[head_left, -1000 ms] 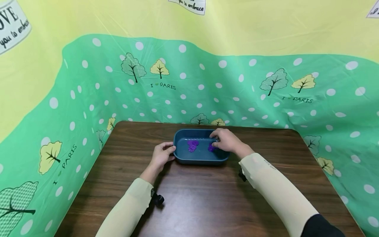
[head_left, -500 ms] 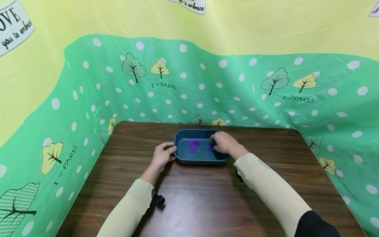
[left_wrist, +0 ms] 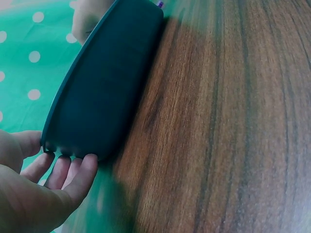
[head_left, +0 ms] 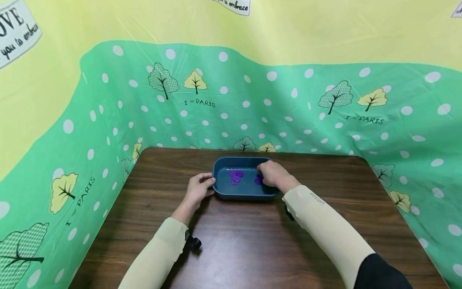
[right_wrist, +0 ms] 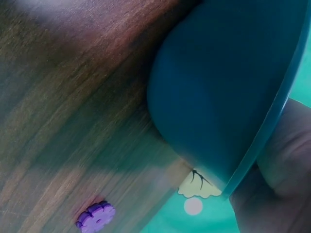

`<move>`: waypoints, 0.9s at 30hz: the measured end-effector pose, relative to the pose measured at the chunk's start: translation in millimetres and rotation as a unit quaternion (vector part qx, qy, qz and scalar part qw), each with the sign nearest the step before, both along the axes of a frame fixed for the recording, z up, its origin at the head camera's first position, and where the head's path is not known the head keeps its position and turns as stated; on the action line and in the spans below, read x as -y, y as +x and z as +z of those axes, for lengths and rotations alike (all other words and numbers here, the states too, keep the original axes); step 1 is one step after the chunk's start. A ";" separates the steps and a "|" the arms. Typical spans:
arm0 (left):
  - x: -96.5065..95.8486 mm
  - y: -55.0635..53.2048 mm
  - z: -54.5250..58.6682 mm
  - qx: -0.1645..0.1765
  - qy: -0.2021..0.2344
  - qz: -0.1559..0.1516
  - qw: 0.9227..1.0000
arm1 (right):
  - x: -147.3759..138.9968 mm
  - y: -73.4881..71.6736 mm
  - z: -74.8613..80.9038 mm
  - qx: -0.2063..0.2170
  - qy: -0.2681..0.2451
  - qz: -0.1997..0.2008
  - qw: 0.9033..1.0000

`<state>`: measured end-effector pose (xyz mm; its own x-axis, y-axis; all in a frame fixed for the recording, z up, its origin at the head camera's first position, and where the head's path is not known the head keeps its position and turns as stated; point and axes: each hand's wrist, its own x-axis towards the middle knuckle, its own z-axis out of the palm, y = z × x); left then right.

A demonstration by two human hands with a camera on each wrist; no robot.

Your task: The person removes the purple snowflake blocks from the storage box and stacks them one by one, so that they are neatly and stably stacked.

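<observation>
In the head view, a dark blue tray [head_left: 245, 196] sits toward the far side of a brown wooden table [head_left: 238, 253]. One cluster of purple pieces [head_left: 236, 178] lies left of its middle; more purple bits [head_left: 258, 180] show toward its right end, partly covered by the right hand [head_left: 274, 174], which reaches inside. Its fingertips are hidden, so whether it pinches anything I cannot tell. The left hand [head_left: 196, 190] touches the tray's left end. Pale sleeves [head_left: 155, 255] cover both forearms, black devices [head_left: 193, 243] hang at the cuffs, and a dotted green-and-yellow cloth [head_left: 245, 112] rises behind. In the left wrist view, the left hand's loosely extended fingers rest against the outer wall. In the right wrist view, that wall blocks the tray's inside; a lone purple flower-shaped piece [right_wrist: 95, 217] lies on the table, apart from the tray.
</observation>
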<state>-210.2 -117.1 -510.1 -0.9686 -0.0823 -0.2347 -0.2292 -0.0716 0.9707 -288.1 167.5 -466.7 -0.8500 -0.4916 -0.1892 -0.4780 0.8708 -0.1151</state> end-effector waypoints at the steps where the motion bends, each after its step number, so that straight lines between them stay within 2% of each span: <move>1: 0.3 -0.5 -0.1 0.000 0.000 0.001 1.000 | 0.6 0.3 0.6 0.001 0.003 0.001 1.000; 10: 0.0 -1.9 0.0 0.000 0.001 0.001 1.000 | 1.5 -0.7 -4.6 -0.001 0.013 0.005 1.000; 20: 1.7 -5.2 1.8 0.001 0.001 -0.001 1.000 | 3.0 -1.0 -3.6 -0.004 0.021 0.005 1.000; 27: 2.2 -7.9 2.6 0.009 0.004 0.000 1.000 | 2.3 -3.0 -1.5 -0.003 0.003 0.004 1.000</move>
<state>-218.1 -119.3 -507.5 -0.9640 -0.0800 -0.2535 -0.2472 -0.0801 0.9656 -291.1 165.1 -468.2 -0.8470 -0.4977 -0.1867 -0.4859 0.8674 -0.1077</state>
